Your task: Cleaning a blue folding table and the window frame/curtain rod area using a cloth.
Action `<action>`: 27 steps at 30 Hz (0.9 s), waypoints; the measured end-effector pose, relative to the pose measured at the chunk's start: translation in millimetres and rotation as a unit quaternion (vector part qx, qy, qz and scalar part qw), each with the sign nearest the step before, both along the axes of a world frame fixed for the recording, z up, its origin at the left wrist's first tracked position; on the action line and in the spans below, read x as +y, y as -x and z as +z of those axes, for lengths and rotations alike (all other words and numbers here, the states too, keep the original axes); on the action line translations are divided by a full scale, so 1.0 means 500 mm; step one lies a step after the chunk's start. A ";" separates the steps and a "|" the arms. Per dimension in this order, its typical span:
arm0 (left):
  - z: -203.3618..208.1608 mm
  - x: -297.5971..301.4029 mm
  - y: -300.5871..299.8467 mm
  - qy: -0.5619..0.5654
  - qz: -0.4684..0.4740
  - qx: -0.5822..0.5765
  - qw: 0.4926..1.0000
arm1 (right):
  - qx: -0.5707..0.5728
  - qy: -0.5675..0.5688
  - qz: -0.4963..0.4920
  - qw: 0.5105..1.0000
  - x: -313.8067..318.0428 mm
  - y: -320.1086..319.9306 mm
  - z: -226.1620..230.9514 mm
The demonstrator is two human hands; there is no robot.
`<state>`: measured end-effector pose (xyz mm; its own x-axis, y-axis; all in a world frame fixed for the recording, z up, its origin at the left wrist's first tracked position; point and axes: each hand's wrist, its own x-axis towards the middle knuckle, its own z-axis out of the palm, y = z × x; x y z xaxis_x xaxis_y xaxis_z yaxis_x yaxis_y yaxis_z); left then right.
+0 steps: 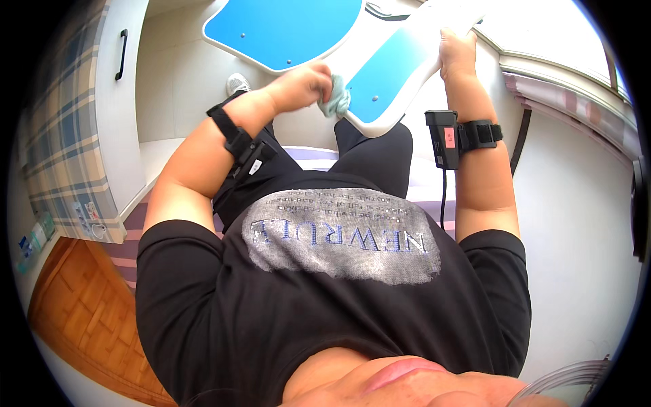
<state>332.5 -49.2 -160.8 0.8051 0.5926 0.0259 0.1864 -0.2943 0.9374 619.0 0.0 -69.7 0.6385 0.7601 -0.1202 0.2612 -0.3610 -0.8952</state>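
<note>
A pale green cloth [336,98] is bunched up in my left hand [303,86], whose fingers are curled round it. The cloth touches the near left edge of a blue panel with a thick white rim [380,81], which stands over my knees. At the panel's far right side, my right hand [458,55] is closed on the white rim; part of its fingers is hidden. Just beyond my left hand is a second, wider blue panel with a white rim [285,30] and small round screw heads.
To the left stands a white cabinet door [119,88] with a black handle [122,54], beside a plaid cloth [68,129]. A window ledge [556,74] runs along the far right. Black devices are strapped to both forearms, with a cable hanging from the right one [444,140].
</note>
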 end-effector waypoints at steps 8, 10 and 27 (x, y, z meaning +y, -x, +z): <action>0.147 -0.038 -0.085 0.115 -0.014 -0.160 0.980 | -0.052 0.014 0.025 0.998 0.004 -0.018 -0.007; 0.120 -0.050 -0.101 0.048 -0.011 -0.162 0.985 | -0.067 0.008 0.016 0.998 -0.004 -0.041 -0.007; 0.131 0.008 -0.242 0.074 0.100 -0.098 0.987 | 0.044 -0.047 -0.001 0.998 -0.010 0.003 -0.008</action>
<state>453.7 -45.2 -95.1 0.6602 0.7477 0.0711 0.0376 -0.1275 0.9911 617.6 -5.0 -73.9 0.6302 0.7693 -0.1047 0.1790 -0.2753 -0.9445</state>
